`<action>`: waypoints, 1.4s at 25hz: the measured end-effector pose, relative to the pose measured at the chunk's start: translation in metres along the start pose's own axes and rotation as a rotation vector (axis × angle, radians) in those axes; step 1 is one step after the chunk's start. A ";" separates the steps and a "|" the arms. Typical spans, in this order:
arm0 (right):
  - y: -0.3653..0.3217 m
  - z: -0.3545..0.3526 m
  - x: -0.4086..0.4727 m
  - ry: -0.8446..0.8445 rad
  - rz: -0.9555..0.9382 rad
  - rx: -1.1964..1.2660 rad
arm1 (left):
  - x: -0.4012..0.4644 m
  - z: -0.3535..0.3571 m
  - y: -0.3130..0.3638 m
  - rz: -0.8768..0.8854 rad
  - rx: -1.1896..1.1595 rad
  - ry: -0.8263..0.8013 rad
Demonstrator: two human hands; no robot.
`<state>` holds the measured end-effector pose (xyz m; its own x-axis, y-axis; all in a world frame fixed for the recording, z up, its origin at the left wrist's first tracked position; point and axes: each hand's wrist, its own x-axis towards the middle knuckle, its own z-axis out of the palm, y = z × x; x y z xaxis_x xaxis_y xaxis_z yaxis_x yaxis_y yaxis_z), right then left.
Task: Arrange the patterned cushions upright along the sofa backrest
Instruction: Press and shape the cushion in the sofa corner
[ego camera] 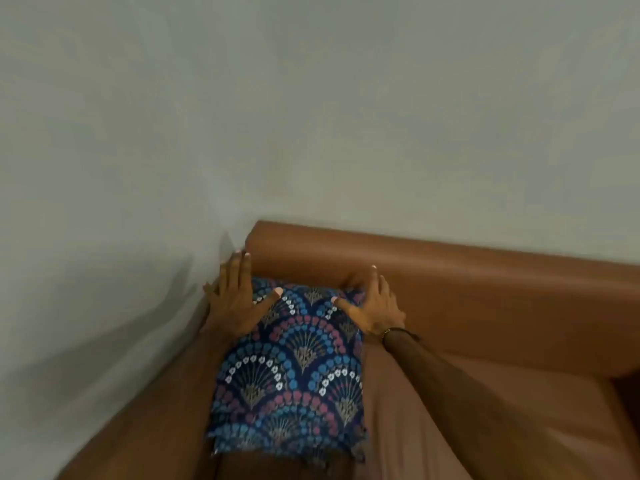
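Both hands, left (235, 303) and right (375, 308), are pressing flat, fingers spread and gripping nothing, on the cushion (294, 372) leaning against the backrest (450, 271).

Both bare arms stretched forward, left hand (235, 299) flat with fingers spread and thumb angled inward, right hand (375, 308) flat, fingers extended, thumb inward, dark beaded bracelet (394, 332) at right wrist
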<state>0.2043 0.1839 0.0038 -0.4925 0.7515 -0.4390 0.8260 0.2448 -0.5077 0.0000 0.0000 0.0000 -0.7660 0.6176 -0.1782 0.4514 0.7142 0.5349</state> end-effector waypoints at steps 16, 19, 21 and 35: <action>0.144 -0.070 -0.011 0.004 0.425 0.912 | -0.028 0.090 0.083 -0.356 -0.772 -0.470; 0.231 -0.138 -0.021 0.107 0.424 0.862 | -0.053 0.166 0.170 -0.174 -0.765 -0.478; 0.299 -0.180 -0.022 0.131 0.440 0.842 | -0.074 0.224 0.229 -0.070 -0.737 -0.450; 0.735 -0.311 0.063 0.135 0.506 0.836 | -0.157 0.649 0.493 0.122 -0.602 -0.272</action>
<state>0.8650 0.6018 -0.1665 -0.0567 0.7245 -0.6869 0.4458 -0.5973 -0.6667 0.6392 0.4688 -0.2443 -0.5473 0.7997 -0.2468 0.1328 0.3742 0.9178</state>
